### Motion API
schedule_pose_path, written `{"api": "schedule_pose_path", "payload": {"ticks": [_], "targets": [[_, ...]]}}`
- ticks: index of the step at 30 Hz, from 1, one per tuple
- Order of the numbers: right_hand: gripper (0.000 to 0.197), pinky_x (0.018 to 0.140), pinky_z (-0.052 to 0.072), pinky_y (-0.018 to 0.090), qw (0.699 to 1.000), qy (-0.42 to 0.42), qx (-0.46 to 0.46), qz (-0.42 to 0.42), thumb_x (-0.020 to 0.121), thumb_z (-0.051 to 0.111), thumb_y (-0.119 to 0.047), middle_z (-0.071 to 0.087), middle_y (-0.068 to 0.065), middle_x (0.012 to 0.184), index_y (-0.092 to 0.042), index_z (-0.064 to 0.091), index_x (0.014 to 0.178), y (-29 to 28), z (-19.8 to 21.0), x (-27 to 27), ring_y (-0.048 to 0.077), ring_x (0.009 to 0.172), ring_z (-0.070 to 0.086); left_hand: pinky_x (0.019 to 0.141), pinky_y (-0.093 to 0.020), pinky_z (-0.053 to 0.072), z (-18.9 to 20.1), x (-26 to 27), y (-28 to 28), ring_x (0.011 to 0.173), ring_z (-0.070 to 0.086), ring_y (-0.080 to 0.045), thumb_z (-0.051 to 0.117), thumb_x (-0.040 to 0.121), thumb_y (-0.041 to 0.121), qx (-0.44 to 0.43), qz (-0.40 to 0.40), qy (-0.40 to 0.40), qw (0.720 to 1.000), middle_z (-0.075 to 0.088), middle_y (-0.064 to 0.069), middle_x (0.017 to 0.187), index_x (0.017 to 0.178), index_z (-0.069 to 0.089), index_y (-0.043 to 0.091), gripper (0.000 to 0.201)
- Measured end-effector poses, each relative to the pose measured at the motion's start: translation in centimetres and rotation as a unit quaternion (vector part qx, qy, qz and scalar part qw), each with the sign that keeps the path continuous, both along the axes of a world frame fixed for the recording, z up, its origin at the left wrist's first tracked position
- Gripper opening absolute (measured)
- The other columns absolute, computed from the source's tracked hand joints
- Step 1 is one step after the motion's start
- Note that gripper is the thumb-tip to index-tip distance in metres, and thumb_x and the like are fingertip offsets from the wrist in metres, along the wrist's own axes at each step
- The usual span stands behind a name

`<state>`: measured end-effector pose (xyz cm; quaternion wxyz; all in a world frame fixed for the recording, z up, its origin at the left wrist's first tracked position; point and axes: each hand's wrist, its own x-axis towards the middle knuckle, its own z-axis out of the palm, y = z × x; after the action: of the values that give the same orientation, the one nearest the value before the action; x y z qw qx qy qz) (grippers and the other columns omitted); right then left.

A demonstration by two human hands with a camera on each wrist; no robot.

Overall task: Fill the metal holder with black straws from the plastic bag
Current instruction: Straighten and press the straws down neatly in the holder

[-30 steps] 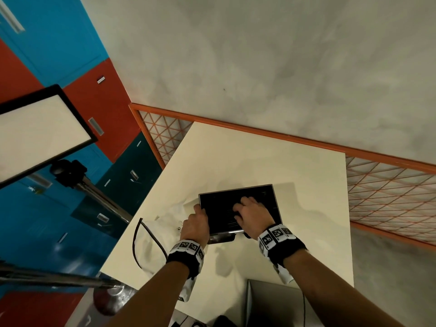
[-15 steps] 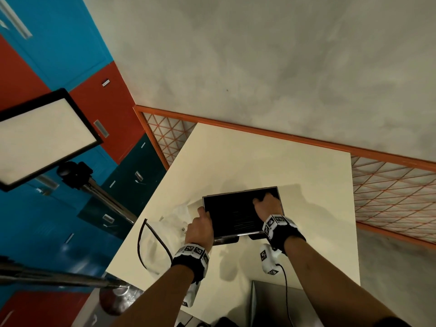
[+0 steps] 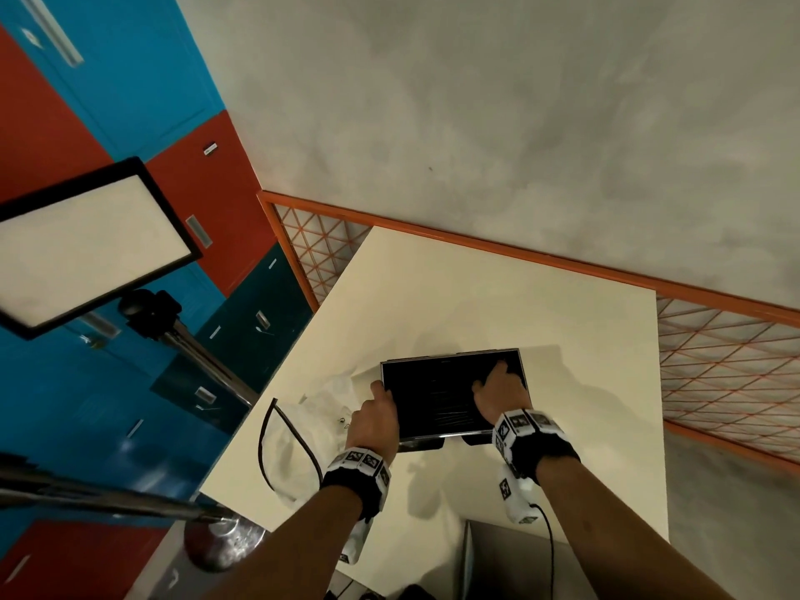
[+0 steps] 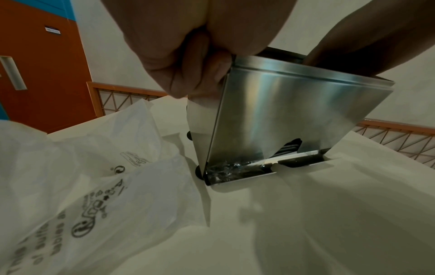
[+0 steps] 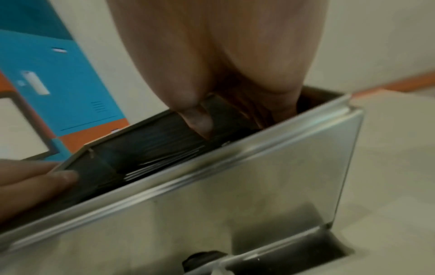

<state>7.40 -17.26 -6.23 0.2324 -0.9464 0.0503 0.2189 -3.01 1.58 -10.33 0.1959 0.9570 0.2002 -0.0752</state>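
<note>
A cream square surface (image 3: 498,305) set against a grey plaster wall (image 3: 519,101), with an orange lattice rail (image 3: 727,361) running behind it; blue and red locker doors (image 3: 130,80) off to the left, plus one black-framed light panel (image 3: 86,244) on a chrome stand. On the near half of the surface, one shiny rectangular metal holder (image 4: 294,111), open at the top, standing upright on small dark feet, brushed steel walls tapering downward with a cut-out slot along the bottom front. Inside, a dense layer of black straws (image 5: 164,145), too many and too blurred to count, some showing in the lower slot too. Just left of the holder, touching its base, one crumpled translucent white plastic bag (image 4: 82,176) with dark printed lettering. Left hand (image 3: 374,420) gripping the holder's left edge, thumb over the rim and fingers (image 4: 188,80) curled against the side wall. Right hand (image 3: 502,389) lowered into the open top at the right end, fingers (image 5: 200,119) straight and close together, pressing down on the straws.
</note>
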Motion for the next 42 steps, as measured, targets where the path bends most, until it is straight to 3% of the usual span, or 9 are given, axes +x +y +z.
{"api": "schedule_pose_path", "payload": {"ticks": [5,12,19,23,27,31,33,35,42], "targets": [[0.057,0.089,0.050,0.042,0.998,0.017,-0.061,0.016,0.098,0.046,-0.035,0.052,0.025,0.129,0.003,0.032,0.138,-0.1,-0.5,-1.3,0.041,0.114,0.057,0.069,-0.037,0.038,0.7,0.1,-0.2,0.092,0.066,-0.039,0.033,0.102,0.018,-0.013,0.005,0.004,1.000,0.065,-0.012,0.103,0.119,0.041,0.012,0.020],[0.050,0.090,0.047,0.041,0.998,0.005,-0.041,0.049,0.099,0.046,-0.031,0.049,0.027,0.129,0.002,0.034,0.136,-0.8,-0.2,-1.0,0.042,0.113,0.056,0.073,-0.039,0.041,1.5,0.4,-0.2,0.095,0.067,-0.040,0.037,0.100,0.014,-0.023,0.007,0.011,1.000,0.067,-0.015,0.104,0.119,0.040,0.010,0.020],[0.055,0.086,0.046,0.038,0.998,0.056,-0.025,-0.027,0.100,0.043,-0.041,0.055,0.026,0.129,0.002,0.041,0.133,0.4,-0.3,0.0,0.042,0.114,0.058,0.076,-0.042,0.047,1.8,-0.3,-0.5,0.096,0.067,-0.040,0.035,0.103,0.018,-0.012,0.012,0.013,1.000,0.067,-0.014,0.106,0.121,0.038,0.011,0.020],[0.051,0.083,0.048,0.038,0.999,0.036,0.003,-0.029,0.100,0.045,-0.040,0.058,0.027,0.124,0.003,0.045,0.128,-0.3,-0.6,-0.3,0.041,0.109,0.060,0.076,-0.042,0.047,1.8,-0.2,-0.5,0.095,0.067,-0.039,0.036,0.103,0.018,-0.015,0.014,0.015,1.000,0.067,-0.014,0.104,0.121,0.038,0.011,0.020],[0.045,0.088,0.046,0.040,0.998,-0.035,-0.012,0.049,0.099,0.045,-0.034,0.050,0.024,0.126,-0.001,0.042,0.129,-1.0,0.5,-1.5,0.041,0.111,0.055,0.078,-0.043,0.047,1.7,0.3,-0.2,0.094,0.067,-0.040,0.036,0.100,0.016,-0.017,0.008,0.026,0.999,0.067,-0.014,0.105,0.120,0.039,0.011,0.021],[0.027,0.081,0.050,0.042,0.940,-0.218,-0.037,0.260,0.093,0.046,-0.036,0.052,0.006,0.110,-0.015,0.056,0.107,0.1,1.7,-4.7,0.029,0.102,0.053,0.082,-0.046,0.049,2.5,0.9,0.0,0.099,0.065,-0.044,0.036,0.103,0.022,-0.037,0.025,0.025,0.999,0.067,-0.019,0.109,0.123,0.040,0.009,0.024],[0.026,0.084,0.046,0.040,0.914,-0.188,-0.020,0.359,0.091,0.046,-0.039,0.054,0.001,0.109,-0.019,0.058,0.104,1.1,1.5,-6.1,0.025,0.107,0.052,0.085,-0.047,0.049,2.9,1.3,0.1,0.102,0.064,-0.045,0.035,0.105,0.024,-0.038,0.026,0.025,0.999,0.066,-0.020,0.112,0.124,0.042,0.008,0.026],[0.032,0.092,0.042,0.042,0.898,-0.139,-0.049,0.414,0.091,0.046,-0.040,0.054,0.000,0.118,-0.019,0.058,0.112,1.9,1.1,-6.5,0.022,0.116,0.047,0.087,-0.046,0.049,3.0,1.5,0.1,0.102,0.063,-0.045,0.033,0.107,0.028,-0.035,0.024,0.023,0.999,0.066,-0.020,0.113,0.124,0.043,0.008,0.028],[0.046,0.094,0.048,0.045,0.908,-0.063,-0.055,0.411,0.086,0.057,-0.037,0.051,0.003,0.129,-0.018,0.053,0.127,4.6,0.0,-4.8,0.027,0.121,0.050,0.084,-0.045,0.047,2.7,2.1,0.5,0.102,0.063,-0.046,0.025,0.109,0.043,-0.053,0.050,0.017,0.997,0.067,-0.022,0.111,0.122,0.046,0.010,0.041]]}}
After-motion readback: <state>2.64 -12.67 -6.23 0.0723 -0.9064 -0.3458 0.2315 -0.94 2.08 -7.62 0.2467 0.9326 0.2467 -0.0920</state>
